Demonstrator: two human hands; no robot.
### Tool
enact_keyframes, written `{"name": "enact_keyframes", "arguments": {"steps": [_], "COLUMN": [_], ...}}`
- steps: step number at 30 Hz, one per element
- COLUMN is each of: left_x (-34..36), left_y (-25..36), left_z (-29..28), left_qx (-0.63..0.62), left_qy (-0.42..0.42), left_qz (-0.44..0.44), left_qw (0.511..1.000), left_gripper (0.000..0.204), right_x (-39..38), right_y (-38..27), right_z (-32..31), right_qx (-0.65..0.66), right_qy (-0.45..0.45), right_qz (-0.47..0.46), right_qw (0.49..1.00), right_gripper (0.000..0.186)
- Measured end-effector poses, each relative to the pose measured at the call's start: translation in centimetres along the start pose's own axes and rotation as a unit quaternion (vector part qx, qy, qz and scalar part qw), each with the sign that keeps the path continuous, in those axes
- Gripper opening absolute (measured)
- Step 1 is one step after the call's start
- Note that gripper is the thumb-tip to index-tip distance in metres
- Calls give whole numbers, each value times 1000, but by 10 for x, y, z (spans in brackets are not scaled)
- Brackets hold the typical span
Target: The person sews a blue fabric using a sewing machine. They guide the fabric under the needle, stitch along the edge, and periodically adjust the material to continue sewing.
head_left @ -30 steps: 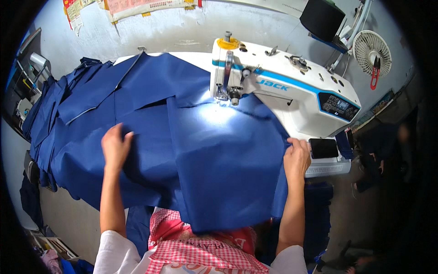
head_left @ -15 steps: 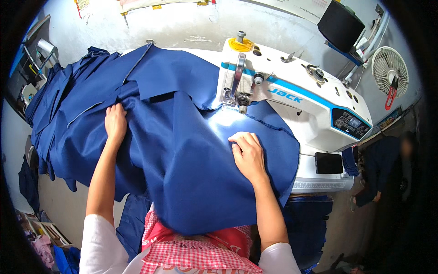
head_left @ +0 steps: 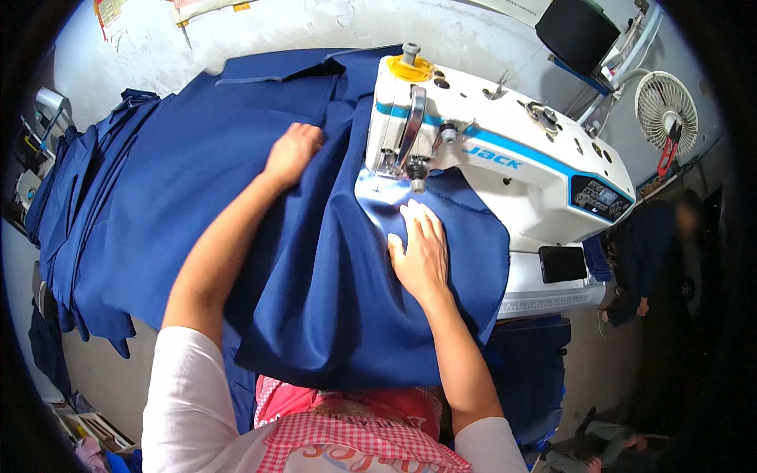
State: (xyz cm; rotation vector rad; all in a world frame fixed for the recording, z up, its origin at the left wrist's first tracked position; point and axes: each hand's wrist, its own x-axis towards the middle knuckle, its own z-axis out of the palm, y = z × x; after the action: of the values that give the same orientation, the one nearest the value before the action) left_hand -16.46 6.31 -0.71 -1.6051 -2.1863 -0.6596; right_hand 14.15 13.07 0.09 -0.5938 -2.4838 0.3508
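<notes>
A large piece of dark blue fabric (head_left: pixel 205 158) spreads over the sewing table, folds down its front side and runs under the head of a white sewing machine (head_left: pixel 505 169). My left hand (head_left: pixel 295 153) is closed on the fabric left of the machine, with folds gathered beside its curled fingers. Just in front of the lit needle area, my right hand (head_left: pixel 422 251) lies on the cloth, fingers stretched forward and thumb apart. A stitched edge (head_left: pixel 457 203) of the cloth shows right of the needle. The presser foot is mostly hidden.
A black phone (head_left: pixel 563 264) lies on the table's right part. Bunched blue cloth (head_left: pixel 59 213) hangs at the left end. Beyond the machine are a black thread cone (head_left: pixel 577 35) and a white fan (head_left: pixel 667 110). Another person (head_left: pixel 658 252) is at the far right.
My left hand has moved right and away from me, bunching fabric toward the machine. My right hand has slid forward toward the needle, its fingers straightening. The view has shifted slightly.
</notes>
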Motion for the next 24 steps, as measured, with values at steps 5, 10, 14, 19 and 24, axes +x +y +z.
{"name": "enact_keyframes", "arguments": {"steps": [5,10,14,19,24], "left_x": [-69,-181,-216,-214,-157], "left_y": [-98,-168,-151,-136,-33], "left_z": [-65,-128,-146,-151,-117], "left_qx": [130,212,206,215,45], "left_qy": [-8,63,70,70,54], "left_qz": [-182,-212,-252,-295,-82], "left_qw": [975,952,943,928,994], "left_gripper": [12,13,13,12,26], "right_x": [-5,-1,-2,-5,-9], "right_y": [-4,-29,-33,-35,-30], "right_z": [7,17,20,19,13], "right_qx": [-116,-106,-102,-100,-122], "right_qy": [-46,-63,-37,-46,-35], "right_qz": [44,91,105,100,146], "right_qw": [991,988,989,989,981], "right_gripper": [56,61,61,58,59]}}
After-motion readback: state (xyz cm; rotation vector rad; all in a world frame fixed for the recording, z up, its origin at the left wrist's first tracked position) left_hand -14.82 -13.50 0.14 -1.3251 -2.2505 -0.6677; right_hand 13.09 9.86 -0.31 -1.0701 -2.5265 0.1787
